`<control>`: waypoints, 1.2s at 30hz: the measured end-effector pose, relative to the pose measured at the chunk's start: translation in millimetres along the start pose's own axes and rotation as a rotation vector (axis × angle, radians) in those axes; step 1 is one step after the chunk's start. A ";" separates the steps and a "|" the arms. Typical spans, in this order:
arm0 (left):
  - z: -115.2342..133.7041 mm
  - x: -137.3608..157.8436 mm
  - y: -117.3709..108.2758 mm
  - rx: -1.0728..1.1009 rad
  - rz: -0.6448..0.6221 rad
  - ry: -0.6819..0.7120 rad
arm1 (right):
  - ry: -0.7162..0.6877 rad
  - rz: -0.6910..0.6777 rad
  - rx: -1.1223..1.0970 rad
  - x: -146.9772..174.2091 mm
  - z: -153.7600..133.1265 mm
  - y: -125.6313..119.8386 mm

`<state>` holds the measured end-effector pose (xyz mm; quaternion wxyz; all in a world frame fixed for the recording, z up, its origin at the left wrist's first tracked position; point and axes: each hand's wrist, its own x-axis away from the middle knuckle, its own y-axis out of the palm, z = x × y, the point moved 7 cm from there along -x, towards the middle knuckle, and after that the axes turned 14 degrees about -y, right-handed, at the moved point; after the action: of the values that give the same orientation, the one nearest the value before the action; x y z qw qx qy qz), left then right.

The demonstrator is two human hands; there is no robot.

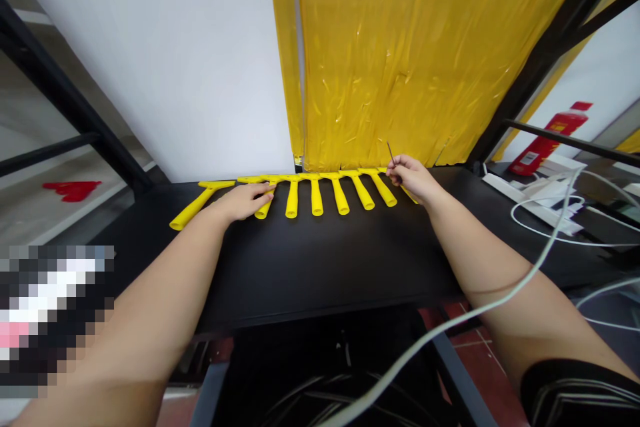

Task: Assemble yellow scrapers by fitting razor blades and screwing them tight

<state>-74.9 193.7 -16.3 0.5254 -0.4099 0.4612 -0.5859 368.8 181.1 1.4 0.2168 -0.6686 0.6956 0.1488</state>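
Observation:
Several yellow T-shaped plastic handles point(317, 197) lie in a row on the black tabletop point(330, 260), crossbars toward the back and round stems toward me. My left hand point(246, 201) is closed over the second handle from the left point(261, 211), thumb and fingers on its stem; the fingertips are partly hidden. At the row's right end, my right hand point(409, 177) pinches a thin dark rod point(391, 151) that points upward. Beneath that hand, another yellow handle point(411, 196) is mostly covered. The leftmost handle point(193, 208) lies slanted, left of my left hand.
A white panel point(200, 67) and a yellow plastic curtain point(400, 67) stand behind the table. At right are a red bottle point(550, 140), white power strips point(530, 203) and a pale cable point(450, 327) crossing before my right arm. Black frame posts point(90, 107) flank the table.

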 end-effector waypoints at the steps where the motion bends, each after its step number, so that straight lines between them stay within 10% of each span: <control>1: -0.6 -0.1 0.0 0.001 0.001 0.000 | 0.000 -0.001 0.002 -0.2 0.7 -0.4; 14: -2.1 1.0 -3.5 0.042 0.021 0.000 | -0.051 0.142 0.055 -11.4 3.8 -38.7; 26: -9.3 -2.6 -1.4 -0.022 0.009 -0.003 | 0.032 0.340 0.671 -17.7 33.8 -121.9; 36: -12.3 -4.9 1.3 -0.028 0.006 -0.018 | 0.265 0.209 1.117 -8.9 50.0 -155.7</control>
<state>-86.0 199.8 -20.4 0.5253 -0.4210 0.4661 -0.5740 528.9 204.0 -24.4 0.4319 -0.3938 0.7520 -0.3047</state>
